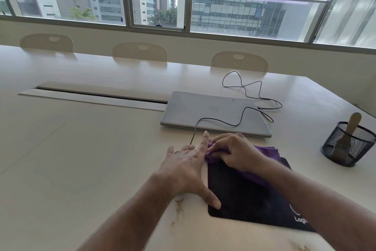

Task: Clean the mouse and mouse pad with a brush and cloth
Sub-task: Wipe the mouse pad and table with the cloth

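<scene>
- left hand (186, 166) is laid flat, fingers straight, along the black rectangular mouse pad (247, 196)'s left edge; mouse mostly hidden underneath
- crumpled purple cloth (270, 152) is gripped by right hand (234, 152) on the pad's far end
- wooden-handled brush (351, 128) is half-hidden in black mesh cup (349, 145)

The mouse pad (244, 196) lies on the table (81, 149), close to the person. The cloth (264, 152) lies on the far part of the pad. The right hand (234, 152) is on the cloth. The left hand (187, 169) is just left of it, at the pad's left edge, with its thumb on the pad. Behind the hands lies a shut laptop (213, 112). A cable (244, 108) runs over the laptop. To the right stands a mesh cup (348, 145) with a brush (351, 126) in it. Three chairs (140, 51) stand behind the table, under the windows (254, 6).
</scene>
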`<state>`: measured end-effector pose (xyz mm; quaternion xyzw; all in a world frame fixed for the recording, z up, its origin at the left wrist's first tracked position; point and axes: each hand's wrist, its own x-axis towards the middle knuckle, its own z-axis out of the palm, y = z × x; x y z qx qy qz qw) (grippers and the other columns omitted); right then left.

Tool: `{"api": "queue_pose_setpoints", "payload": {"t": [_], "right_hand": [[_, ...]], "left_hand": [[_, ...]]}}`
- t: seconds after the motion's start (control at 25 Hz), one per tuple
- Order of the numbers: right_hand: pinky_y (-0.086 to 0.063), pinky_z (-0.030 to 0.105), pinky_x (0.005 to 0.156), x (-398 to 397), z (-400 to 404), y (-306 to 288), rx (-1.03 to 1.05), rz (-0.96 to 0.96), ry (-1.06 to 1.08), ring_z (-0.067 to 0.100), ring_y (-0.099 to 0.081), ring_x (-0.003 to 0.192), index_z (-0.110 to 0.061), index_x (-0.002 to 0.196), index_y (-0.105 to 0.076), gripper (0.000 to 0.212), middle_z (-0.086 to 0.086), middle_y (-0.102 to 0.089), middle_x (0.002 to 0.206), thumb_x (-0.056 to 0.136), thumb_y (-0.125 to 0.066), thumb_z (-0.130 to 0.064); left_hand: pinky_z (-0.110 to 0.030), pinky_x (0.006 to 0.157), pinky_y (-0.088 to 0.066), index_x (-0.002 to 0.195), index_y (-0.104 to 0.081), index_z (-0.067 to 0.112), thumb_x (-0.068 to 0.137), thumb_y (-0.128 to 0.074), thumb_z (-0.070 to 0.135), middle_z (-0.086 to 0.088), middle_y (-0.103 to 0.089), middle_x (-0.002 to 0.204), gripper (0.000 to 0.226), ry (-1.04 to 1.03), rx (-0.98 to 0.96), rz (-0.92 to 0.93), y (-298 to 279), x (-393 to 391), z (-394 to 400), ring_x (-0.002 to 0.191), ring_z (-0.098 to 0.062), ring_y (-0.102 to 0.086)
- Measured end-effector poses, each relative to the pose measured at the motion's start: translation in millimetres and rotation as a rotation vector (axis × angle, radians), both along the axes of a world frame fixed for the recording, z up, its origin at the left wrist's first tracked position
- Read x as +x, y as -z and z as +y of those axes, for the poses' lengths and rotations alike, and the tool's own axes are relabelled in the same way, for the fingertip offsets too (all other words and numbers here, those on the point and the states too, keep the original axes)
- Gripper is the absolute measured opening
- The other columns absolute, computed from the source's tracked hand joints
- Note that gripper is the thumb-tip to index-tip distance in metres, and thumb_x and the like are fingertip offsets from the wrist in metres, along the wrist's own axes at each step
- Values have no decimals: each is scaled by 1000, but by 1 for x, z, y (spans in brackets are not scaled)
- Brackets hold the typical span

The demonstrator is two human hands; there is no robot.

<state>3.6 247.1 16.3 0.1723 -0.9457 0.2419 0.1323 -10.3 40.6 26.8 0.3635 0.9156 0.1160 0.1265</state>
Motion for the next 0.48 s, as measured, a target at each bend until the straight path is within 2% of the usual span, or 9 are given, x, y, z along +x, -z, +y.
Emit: {"api": "queue_pose_setpoints", "payload": {"t": [0.12,0.32,0.48], "right_hand": [[-51,26,93,13,-4,1,25,-2,5,-1,-64,102,-30,91,-80,18,-11,-74,106,77,-80,-20],[-48,16,92,68,0,5,42,-100,-183,-2,-61,107,-30,95,-80,15,-13,-72,113,80,-77,-29],[-51,22,91,41,5,8,21,-18,-96,-1,-64,103,-30,94,-80,16,-12,-74,109,80,-79,-25]], "left_hand": [[-54,121,-2,147,34,30,46,-79,78,1,-26,161,158,-2,-1,-5,0,0,0,151,-16,-8],[-57,120,-5,147,34,30,43,-81,78,1,-25,162,162,-9,-4,-10,4,-2,1,151,-16,-8],[-56,120,-6,147,33,31,45,-79,79,0,-23,163,160,-4,-18,-9,2,-2,1,151,-17,-9]]}}
